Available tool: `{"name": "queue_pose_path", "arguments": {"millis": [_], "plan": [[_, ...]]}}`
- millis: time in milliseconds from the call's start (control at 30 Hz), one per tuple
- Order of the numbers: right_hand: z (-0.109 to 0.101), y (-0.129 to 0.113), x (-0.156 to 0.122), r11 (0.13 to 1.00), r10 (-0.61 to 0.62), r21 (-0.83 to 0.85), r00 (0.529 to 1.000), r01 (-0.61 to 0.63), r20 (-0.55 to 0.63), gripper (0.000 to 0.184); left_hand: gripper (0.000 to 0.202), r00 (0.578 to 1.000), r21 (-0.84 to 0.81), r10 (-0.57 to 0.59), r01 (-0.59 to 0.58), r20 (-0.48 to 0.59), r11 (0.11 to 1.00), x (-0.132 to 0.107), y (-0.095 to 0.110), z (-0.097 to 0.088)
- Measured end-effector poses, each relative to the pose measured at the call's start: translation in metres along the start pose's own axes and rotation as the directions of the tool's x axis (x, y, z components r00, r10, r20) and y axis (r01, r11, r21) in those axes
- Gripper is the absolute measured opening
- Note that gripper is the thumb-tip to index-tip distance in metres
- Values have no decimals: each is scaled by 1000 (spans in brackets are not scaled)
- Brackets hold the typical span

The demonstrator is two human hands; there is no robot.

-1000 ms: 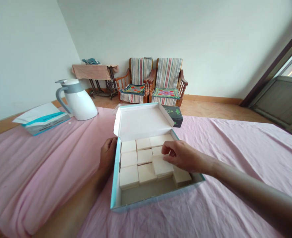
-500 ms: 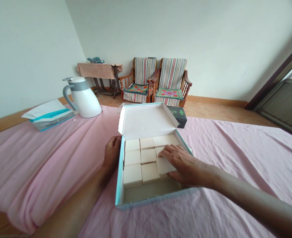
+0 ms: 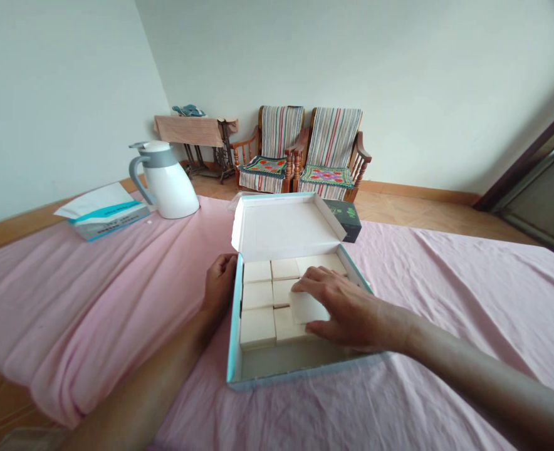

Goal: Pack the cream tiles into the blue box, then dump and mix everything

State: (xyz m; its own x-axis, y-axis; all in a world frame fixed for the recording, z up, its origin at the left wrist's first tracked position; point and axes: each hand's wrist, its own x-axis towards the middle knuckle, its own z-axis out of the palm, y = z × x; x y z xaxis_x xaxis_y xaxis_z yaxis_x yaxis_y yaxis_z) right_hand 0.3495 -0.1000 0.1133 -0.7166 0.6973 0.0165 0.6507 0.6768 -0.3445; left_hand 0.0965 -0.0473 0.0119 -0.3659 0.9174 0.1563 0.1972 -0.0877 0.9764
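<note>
Head: right hand [image 3: 347, 307] pinches a card [image 3: 309, 309] over stacks [image 3: 258, 327] in box [image 3: 296, 359], not yet released; rows in place, lid [image 3: 289, 225] up; left hand [image 3: 220, 280] curled at box side, grip unclear

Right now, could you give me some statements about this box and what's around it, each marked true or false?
1. The right hand has its thumb and fingers around a pale square piece in the box. True.
2. The box is closed. False: its lid is raised.
3. The left hand is at the box's left side. True.
4. The carafe is right of the box. False: the white-and-gray carafe stands left of it.
5. The wooden armchairs have striped covers. True.
</note>
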Motion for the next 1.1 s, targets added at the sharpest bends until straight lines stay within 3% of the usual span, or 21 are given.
{"name": "queue_pose_path", "arguments": {"millis": [133, 233, 333, 433, 467, 533, 600, 700, 767, 933, 1100], "plan": [[13, -17, 12, 993, -103, -58, 995, 103, 7, 41, 39, 1000, -3, -8, 8, 0, 1000, -2, 1, -1], [14, -12, 13, 993, -102, -66, 992, 97, -72, 43, 41, 1000, 14, -11, 11, 4, 1000, -4, 3, -2], [0, 19, 11, 998, -55, 3, 955, 59, -290, 36, 43, 1000, 19, -19, 18, 8, 1000, -5, 5, -2], [-18, 72, 8, 994, 107, 51, 839, -94, -534, 19, 43, 1000, 18, -29, 30, -1, 999, -5, 8, -1], [-21, 91, 6, 983, 180, 74, 817, -168, -547, 17, 42, 999, 20, -33, 33, -3, 999, -4, 9, -1], [-21, 125, 1, 944, 316, 90, 798, -316, -513, 16, 42, 999, 33, -43, 43, -6, 999, -4, 10, -1], [-14, 147, -7, 906, 407, 48, 832, -421, -376, 23, 41, 999, 53, -51, 51, -5, 997, -3, 10, -2], [5, 157, -17, 896, 435, -45, 894, -441, -110, 40, 40, 999, 82, -52, 52, -4, 995, -2, 11, -3], [16, 152, -20, 908, 412, -83, 911, -411, -6, 41, 39, 999, 88, -53, 53, -1, 995, -2, 12, -3], [29, 135, -21, 907, 390, -168, 921, -387, -13, 17, 36, 998, 76, -63, 64, -11, 995, -4, 14, -1], [38, 132, -27, 896, 409, -175, 912, -408, -33, 18, 35, 998, 79, -65, 66, -12, 995, -4, 15, -1]]}}
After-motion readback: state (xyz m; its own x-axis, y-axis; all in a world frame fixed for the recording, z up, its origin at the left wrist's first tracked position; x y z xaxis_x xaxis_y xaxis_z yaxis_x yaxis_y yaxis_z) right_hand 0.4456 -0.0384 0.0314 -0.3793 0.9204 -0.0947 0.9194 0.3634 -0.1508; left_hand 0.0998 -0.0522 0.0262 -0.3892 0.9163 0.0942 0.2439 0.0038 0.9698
